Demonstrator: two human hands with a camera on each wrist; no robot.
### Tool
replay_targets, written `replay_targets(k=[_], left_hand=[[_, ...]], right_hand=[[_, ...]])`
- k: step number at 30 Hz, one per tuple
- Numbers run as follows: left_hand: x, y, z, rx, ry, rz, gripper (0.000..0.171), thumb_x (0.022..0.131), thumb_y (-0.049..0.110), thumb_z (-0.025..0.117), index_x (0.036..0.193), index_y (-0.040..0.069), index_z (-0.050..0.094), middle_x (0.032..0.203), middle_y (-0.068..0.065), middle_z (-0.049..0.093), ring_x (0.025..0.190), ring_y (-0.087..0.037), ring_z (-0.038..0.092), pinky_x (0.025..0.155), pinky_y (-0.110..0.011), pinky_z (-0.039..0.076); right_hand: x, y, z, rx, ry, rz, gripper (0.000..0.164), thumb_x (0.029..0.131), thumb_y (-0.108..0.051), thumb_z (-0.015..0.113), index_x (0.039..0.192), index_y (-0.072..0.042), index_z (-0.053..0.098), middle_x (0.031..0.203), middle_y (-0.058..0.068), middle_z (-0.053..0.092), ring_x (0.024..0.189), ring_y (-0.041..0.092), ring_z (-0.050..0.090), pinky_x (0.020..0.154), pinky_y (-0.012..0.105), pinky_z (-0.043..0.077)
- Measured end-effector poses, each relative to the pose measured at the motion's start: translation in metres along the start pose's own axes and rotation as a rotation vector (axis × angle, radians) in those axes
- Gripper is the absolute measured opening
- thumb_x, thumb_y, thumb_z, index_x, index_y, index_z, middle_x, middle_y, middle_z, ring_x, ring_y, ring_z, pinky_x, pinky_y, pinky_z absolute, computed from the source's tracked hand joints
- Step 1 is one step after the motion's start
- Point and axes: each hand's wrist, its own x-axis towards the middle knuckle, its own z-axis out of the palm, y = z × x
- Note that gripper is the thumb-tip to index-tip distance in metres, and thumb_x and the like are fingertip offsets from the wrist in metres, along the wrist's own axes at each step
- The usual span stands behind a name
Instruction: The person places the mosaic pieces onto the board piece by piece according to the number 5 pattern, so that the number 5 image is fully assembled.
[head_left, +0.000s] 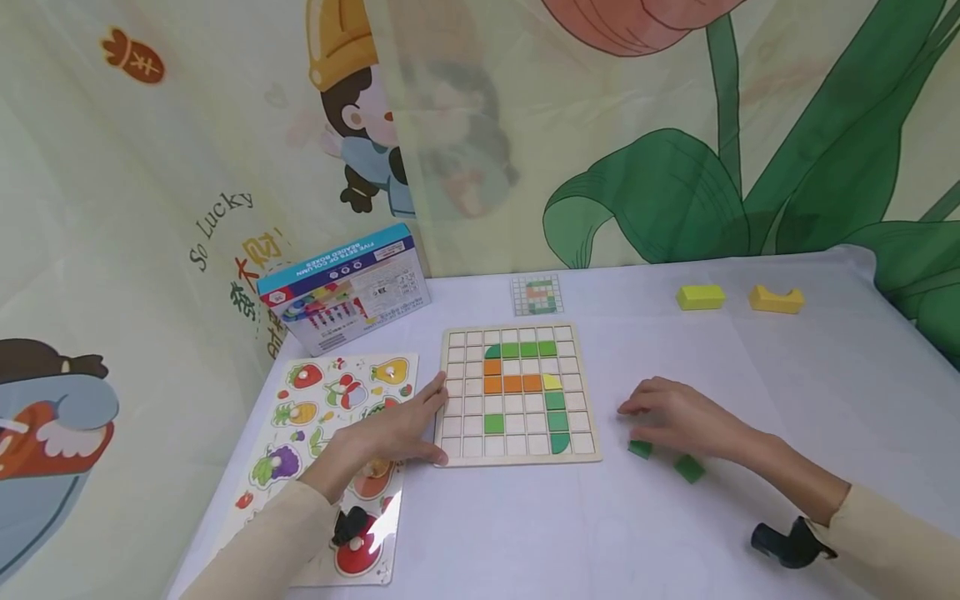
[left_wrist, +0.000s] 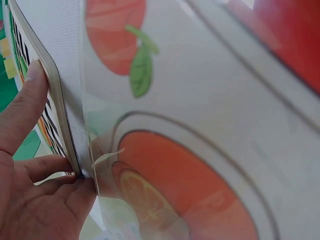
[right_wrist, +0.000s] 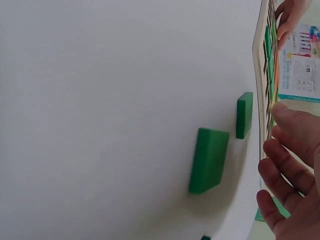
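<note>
A wooden grid board (head_left: 525,460) lies mid-table. On it sit a row of green tiles (head_left: 528,348), several orange tiles (head_left: 512,384), a yellow tile (head_left: 552,382), a green column (head_left: 557,422) and a lone green tile (head_left: 493,423). My left hand (head_left: 401,427) rests against the board's left edge, thumb near the front corner, fingers farther back; the left wrist view shows thumb and fingertips at the rim. Right of the board, my right hand (head_left: 675,414) hovers with loosely bent fingers and nothing visible in them. Just below it lie green blocks (head_left: 689,468) (right_wrist: 210,160).
A fruit picture board (head_left: 281,462) lies left, partly under my left forearm. Behind it leans a printed box (head_left: 352,292). A small pattern card (head_left: 537,295) lies beyond the grid board. A yellow-green block (head_left: 701,297) and a notched yellow block (head_left: 776,300) stand back right.
</note>
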Motion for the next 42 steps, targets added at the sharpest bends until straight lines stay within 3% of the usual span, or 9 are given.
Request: replay_targets(k=[5, 12, 18, 24, 33, 42], left_hand=[[-0.001, 0.001, -0.001, -0.004, -0.002, -0.005, 0.096, 0.081, 0.037, 0.077, 0.155, 0.011, 0.022, 0.166, 0.0, -0.001, 0.146, -0.027, 0.03, 0.111, -0.04, 0.041], [0.0, 0.0, -0.002, 0.013, 0.002, 0.003, 0.097, 0.081, 0.038, 0.077, 0.155, 0.011, 0.021, 0.166, -0.001, -0.001, 0.146, -0.027, 0.032, 0.11, -0.04, 0.042], [0.0, 0.0, -0.001, -0.001, -0.006, 0.004, 0.097, 0.081, 0.037, 0.077, 0.155, 0.011, 0.02, 0.166, -0.001, -0.003, 0.147, -0.027, 0.029, 0.111, -0.04, 0.04], [0.0, 0.0, -0.001, 0.004, -0.003, 0.004, 0.097, 0.082, 0.037, 0.077, 0.155, 0.01, 0.02, 0.166, -0.001, -0.002, 0.147, -0.027, 0.028, 0.112, -0.041, 0.039], [0.001, -0.001, 0.0, 0.012, -0.01, 0.002, 0.096, 0.082, 0.038, 0.076, 0.155, 0.011, 0.02, 0.166, 0.0, -0.003, 0.146, -0.027, 0.031, 0.11, -0.04, 0.043], [0.002, -0.002, 0.0, 0.015, -0.011, 0.0, 0.096, 0.082, 0.039, 0.076, 0.155, 0.011, 0.02, 0.166, 0.0, -0.004, 0.149, -0.025, 0.024, 0.113, -0.04, 0.038]], right_hand=[[-0.015, 0.007, 0.001, -0.011, -0.009, 0.041, 0.031, 0.078, -0.027, 0.08, 0.106, -0.016, 0.075, 0.098, -0.011, 0.067, 0.092, 0.01, 0.06, 0.078, 0.026, 0.054], [-0.026, 0.008, 0.009, -0.088, 0.081, -0.009, 0.032, 0.071, -0.031, 0.085, 0.098, -0.018, 0.076, 0.092, -0.013, 0.065, 0.084, 0.006, 0.058, 0.076, 0.028, 0.054], [-0.029, 0.004, 0.013, -0.122, 0.101, 0.019, 0.033, 0.067, -0.038, 0.086, 0.094, -0.022, 0.076, 0.09, -0.015, 0.064, 0.085, 0.007, 0.057, 0.078, 0.035, 0.052], [-0.03, 0.001, 0.016, -0.144, 0.132, 0.016, 0.026, 0.068, -0.027, 0.087, 0.091, -0.022, 0.075, 0.088, -0.016, 0.063, 0.084, 0.007, 0.057, 0.081, 0.039, 0.051], [-0.019, -0.005, 0.016, -0.111, 0.163, 0.005, 0.024, 0.073, -0.018, 0.083, 0.096, -0.018, 0.075, 0.092, -0.012, 0.065, 0.089, 0.01, 0.059, 0.081, 0.04, 0.052], [0.01, -0.036, 0.021, -0.05, 0.183, -0.026, 0.023, 0.074, -0.017, 0.082, 0.096, -0.016, 0.076, 0.09, -0.009, 0.066, 0.09, 0.012, 0.058, 0.08, 0.037, 0.048]])
